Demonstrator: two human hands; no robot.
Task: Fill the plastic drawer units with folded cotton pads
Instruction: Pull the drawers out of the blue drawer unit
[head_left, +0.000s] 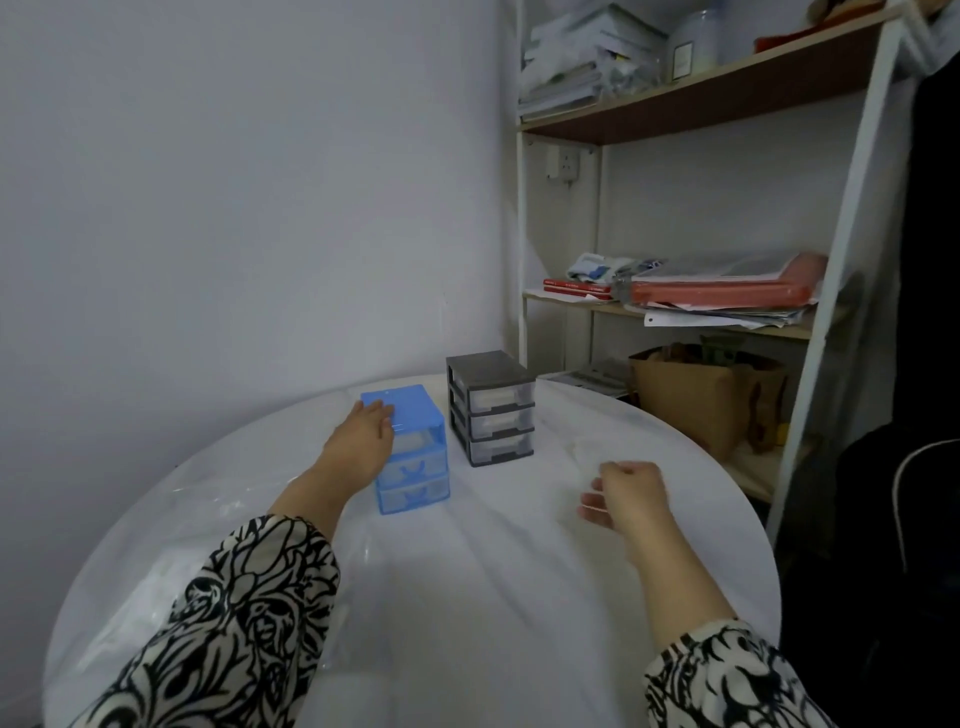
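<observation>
Closest in, both patterned sleeves (234, 618) reach out over the round white tabletop (467, 597). The right hand (626, 493) hovers above it with fingers curled in, a grip closed on nothing I can make out. The left hand (363, 439) lies on the top and side of the blue drawer unit (415, 467), fingers fairly straight, not clamped. Just beside that, a bit further back, sits the grey drawer unit (491, 408), white stuff showing through its three drawers. Behind is a cluttered shelf (727, 312).
</observation>
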